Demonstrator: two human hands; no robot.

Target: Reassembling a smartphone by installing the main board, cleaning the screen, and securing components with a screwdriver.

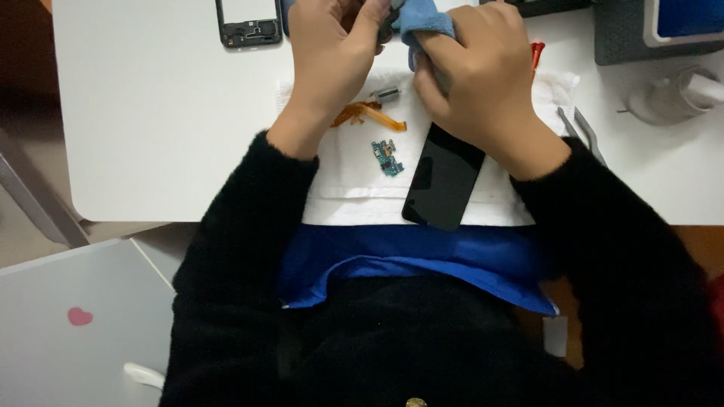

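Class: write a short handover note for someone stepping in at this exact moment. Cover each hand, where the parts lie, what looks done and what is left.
Left hand: pinches a small dark part, hard to identify.
Right hand: presses a blue cloth against it.
On the white towel: black screen panel, small green board, orange flex cable.
Phone frame on the table, tweezers to the right.
Done: phone taken apart. Left: reassembly.

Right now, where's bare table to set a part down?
Widest bare patch: white table left of the left hand, below the phone frame. Smaller patch right of the tweezers, below the white device. Crowded: the towel with the orange flex cable, small circuit board and black screen under the right hand.
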